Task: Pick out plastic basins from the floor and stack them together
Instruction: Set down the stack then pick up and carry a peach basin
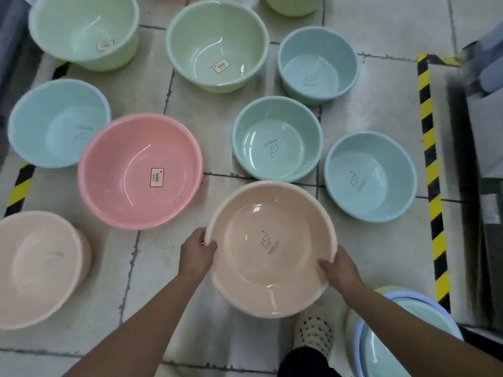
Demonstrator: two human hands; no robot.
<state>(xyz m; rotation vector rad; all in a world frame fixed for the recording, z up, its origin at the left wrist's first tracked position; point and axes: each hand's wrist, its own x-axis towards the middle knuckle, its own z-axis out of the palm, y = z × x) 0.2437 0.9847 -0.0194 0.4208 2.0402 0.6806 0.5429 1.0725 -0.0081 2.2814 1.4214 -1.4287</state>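
I hold a peach basin (pixel 269 248) by its rim with both hands. My left hand (pixel 196 254) grips the left rim and my right hand (pixel 340 270) grips the near right rim. A stack of nested blue and green basins (pixel 386 336) sits at the bottom right, partly hidden by my right forearm. Loose on the tiled floor lie a pink basin (pixel 140 171), another peach basin (pixel 40 269), a teal basin (pixel 276 138), light blue basins (pixel 370 176) (pixel 318 65) (pixel 58 122) and pale green basins (pixel 217 46) (pixel 84 28).
Yellow-and-black hazard tape (pixel 432 180) runs down the floor on the right, with a dark shelf base (pixel 479 148) beyond it. More tape (pixel 19 189) marks the left side. My dotted shoe (pixel 313 333) stands below the held basin. Another green basin (pixel 292 5) is cut off at the top.
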